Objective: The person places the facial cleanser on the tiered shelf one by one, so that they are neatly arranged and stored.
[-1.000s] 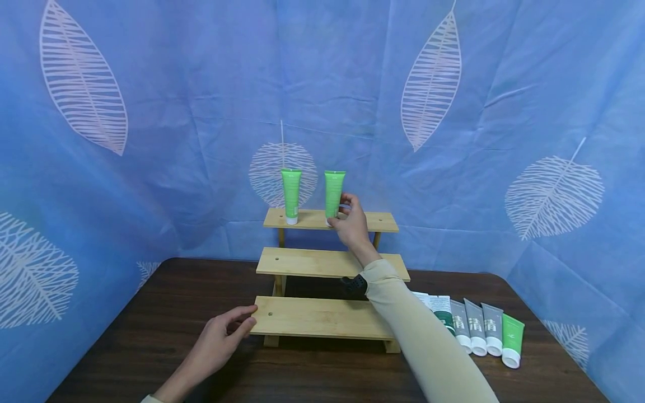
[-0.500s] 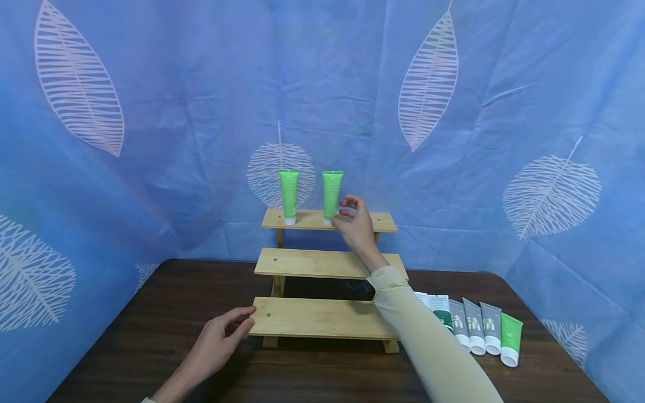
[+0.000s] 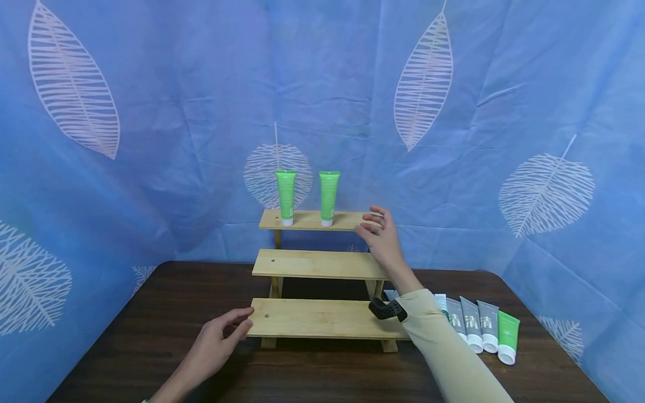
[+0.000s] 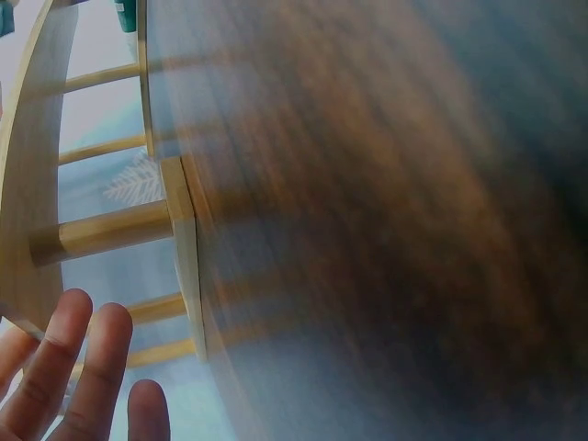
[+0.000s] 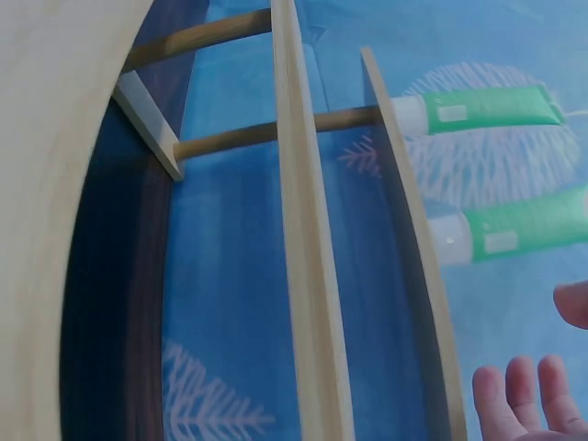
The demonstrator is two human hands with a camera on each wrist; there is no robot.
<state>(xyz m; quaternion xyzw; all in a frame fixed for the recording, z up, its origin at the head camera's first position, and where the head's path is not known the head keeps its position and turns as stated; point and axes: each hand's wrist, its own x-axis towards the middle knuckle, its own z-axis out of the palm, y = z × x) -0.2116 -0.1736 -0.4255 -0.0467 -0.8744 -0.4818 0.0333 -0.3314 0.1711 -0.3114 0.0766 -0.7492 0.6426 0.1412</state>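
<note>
Two green squeeze tubes with white caps stand cap-down on the top tier of a three-tier wooden display stand [image 3: 317,263]. The left tube [image 3: 286,196] and the right tube [image 3: 329,196] have a gap between them. My right hand [image 3: 385,238] is in the air by the right end of the top tier, fingers loosely bent and holding nothing, apart from the right tube. My left hand [image 3: 216,338] touches the left end of the lowest tier [image 3: 322,319] with thumb and index finger. Its other fingers [image 4: 106,358] extend beside the stand in the left wrist view.
On the dark wooden table [image 3: 166,336], right of the stand, lie several grey tubes [image 3: 471,324] in a row with a green tube [image 3: 508,336] at the end. My right forearm partly covers other tubes there. A blue leaf-patterned cloth [image 3: 201,140] hangs behind and around.
My right hand has let go of the right tube and moved right and slightly down, leaving it upright on the top tier. The left hand stays at the lowest tier's end.
</note>
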